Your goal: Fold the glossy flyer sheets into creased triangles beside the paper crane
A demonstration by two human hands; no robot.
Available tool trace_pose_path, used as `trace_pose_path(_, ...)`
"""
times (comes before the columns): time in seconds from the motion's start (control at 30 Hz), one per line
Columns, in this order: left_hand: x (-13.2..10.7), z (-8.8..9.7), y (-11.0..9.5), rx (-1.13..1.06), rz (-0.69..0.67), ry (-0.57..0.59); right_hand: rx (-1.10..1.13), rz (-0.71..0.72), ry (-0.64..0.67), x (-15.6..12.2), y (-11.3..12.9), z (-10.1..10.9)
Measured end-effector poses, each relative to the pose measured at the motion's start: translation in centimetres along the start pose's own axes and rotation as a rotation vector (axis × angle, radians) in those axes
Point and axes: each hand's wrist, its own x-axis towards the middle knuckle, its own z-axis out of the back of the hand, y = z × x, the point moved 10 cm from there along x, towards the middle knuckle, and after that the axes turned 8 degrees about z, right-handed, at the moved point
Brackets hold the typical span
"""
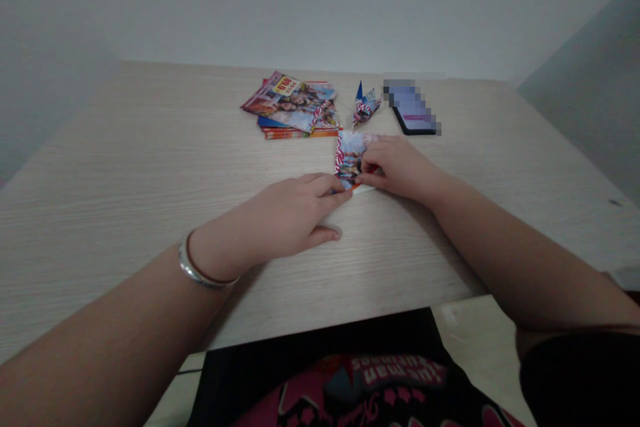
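Note:
A small printed sheet of paper (pixel 349 150), blue and red with a white edge showing at the near side, lies on the table under my hands. My left hand (pixel 305 213) rests with its fingers stretched out, their tips on the paper's near left corner and the thumb apart on the table. The fingers of my right hand (pixel 400 167) are curled and closed on the paper's right part, covering much of it. A folded paper figure (pixel 365 108) with pointed tips, like an origami crane, stands just beyond the sheet.
A stack of colourful printed leaflets (pixel 295 103) lies at the back, left of the folded figure. On the right a phone (pixel 415 110) with a lit, blurred screen lies on the pale wooden table (pixel 150 160). A wall (pixel 310 7) rises behind the table.

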Motion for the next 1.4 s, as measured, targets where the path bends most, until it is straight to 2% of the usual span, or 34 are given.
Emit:
trace_pose_path(0.17,0.0,0.0,-0.1,0.001,0.002,0.004,-0.002,-0.006,0.009,0.1,-0.1,-0.2)
trace_pose_path(0.43,0.3,0.0,-0.2,0.059,0.082,0.057,-0.03,-0.015,0.028,0.3,0.0,-0.3)
trace_pose_path(0.77,0.2,0.1,-0.1,0.068,0.028,0.023,-0.088,-0.017,0.1,0.4,0.4,-0.6)
trace_pose_path(1.1,0.0,0.6,0.4,0.047,0.1,0.112,-0.069,-0.034,0.087,0.2,-0.2,-0.5)
trace_pose_path(1.4,-0.3,0.7,0.9,0.026,0.065,0.064,-0.063,-0.015,0.086,0.1,-0.1,-0.6)
